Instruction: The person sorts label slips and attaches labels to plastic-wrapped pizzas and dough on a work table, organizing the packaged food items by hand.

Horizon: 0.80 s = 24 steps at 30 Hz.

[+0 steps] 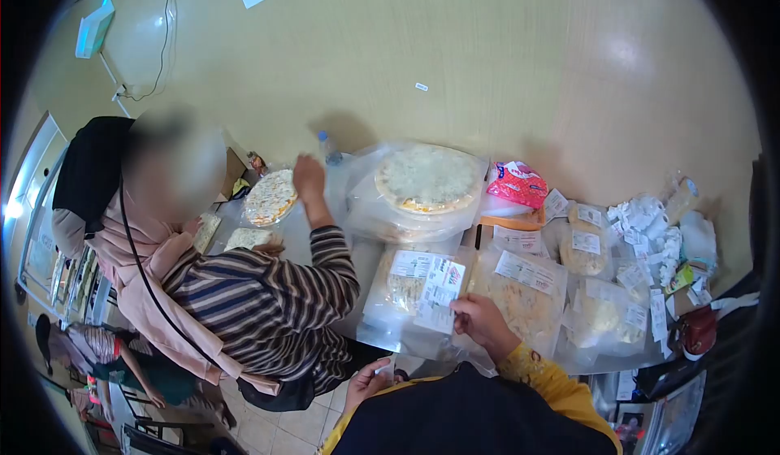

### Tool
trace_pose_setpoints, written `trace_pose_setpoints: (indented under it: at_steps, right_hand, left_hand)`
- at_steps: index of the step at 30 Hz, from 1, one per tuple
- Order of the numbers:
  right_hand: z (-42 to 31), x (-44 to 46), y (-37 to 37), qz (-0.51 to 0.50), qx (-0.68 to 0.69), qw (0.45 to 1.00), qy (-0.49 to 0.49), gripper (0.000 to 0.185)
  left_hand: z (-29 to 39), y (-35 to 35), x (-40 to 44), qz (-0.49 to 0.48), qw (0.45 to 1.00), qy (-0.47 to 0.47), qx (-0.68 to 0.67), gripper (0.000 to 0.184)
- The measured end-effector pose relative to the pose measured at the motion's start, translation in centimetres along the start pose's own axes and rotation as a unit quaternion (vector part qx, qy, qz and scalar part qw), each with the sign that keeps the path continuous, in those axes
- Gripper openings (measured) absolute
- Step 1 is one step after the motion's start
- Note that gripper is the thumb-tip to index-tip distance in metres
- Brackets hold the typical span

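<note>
My right hand (484,322), in a yellow patterned sleeve, pinches the edge of a white printed label (439,294). The label is over a clear plastic pack of pale food (398,291), which bears another printed label (413,265). Whether the held label touches the pack I cannot tell. Low at the table's front edge, my left hand (367,383) has its fingers closed around a small whitish piece (388,369), too small to name. Beside my right hand lies a larger wrapped flat pizza (508,296) with its own label (526,271).
Wrapped pizzas (431,177) are stacked behind. A red-pink bag (517,182), labelled packs (585,240) and crumpled label strips (642,215) lie rightward. At left, a person in a striped sleeve (268,280) reaches over a cheese-topped pizza (271,197). A bottle (329,148) stands near the wall.
</note>
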State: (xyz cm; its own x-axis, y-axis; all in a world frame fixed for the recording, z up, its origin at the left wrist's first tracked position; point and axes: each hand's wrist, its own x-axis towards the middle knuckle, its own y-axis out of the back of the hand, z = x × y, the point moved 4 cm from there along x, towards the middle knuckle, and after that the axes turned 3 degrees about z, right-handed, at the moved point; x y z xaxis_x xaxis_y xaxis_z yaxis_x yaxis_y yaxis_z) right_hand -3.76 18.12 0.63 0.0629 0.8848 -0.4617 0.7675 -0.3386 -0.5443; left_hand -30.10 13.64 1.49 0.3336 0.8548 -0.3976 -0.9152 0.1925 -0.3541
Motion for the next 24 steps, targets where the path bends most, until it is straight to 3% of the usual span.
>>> trace_pose_setpoints:
  at_steps: [9,13,18,21,24]
  right_hand:
    - [-1.9,12.1,-5.5,0.060,0.043,0.994,0.082,0.011]
    - [-4.2,15.8,-5.7,0.129,0.069,0.974,0.173,0.010]
    - [-6.3,17.1,-5.3,0.306,0.061,0.902,0.298,0.012]
    - [-7.5,18.4,-6.5,0.324,0.066,0.891,0.310,0.012]
    - [-8.7,21.8,-7.4,0.317,0.154,0.889,0.292,0.012]
  left_hand:
    - [2.7,6.2,4.8,-0.033,0.994,-0.043,0.093,0.025]
    - [3.4,10.1,6.9,-0.038,0.995,-0.032,0.087,0.026]
    - [4.4,13.6,8.9,-0.037,0.997,-0.043,0.046,0.028]
    - [5.4,14.7,9.7,-0.040,0.998,-0.031,0.035,0.028]
    - [5.7,15.6,10.8,-0.060,0.998,-0.009,0.019,0.028]
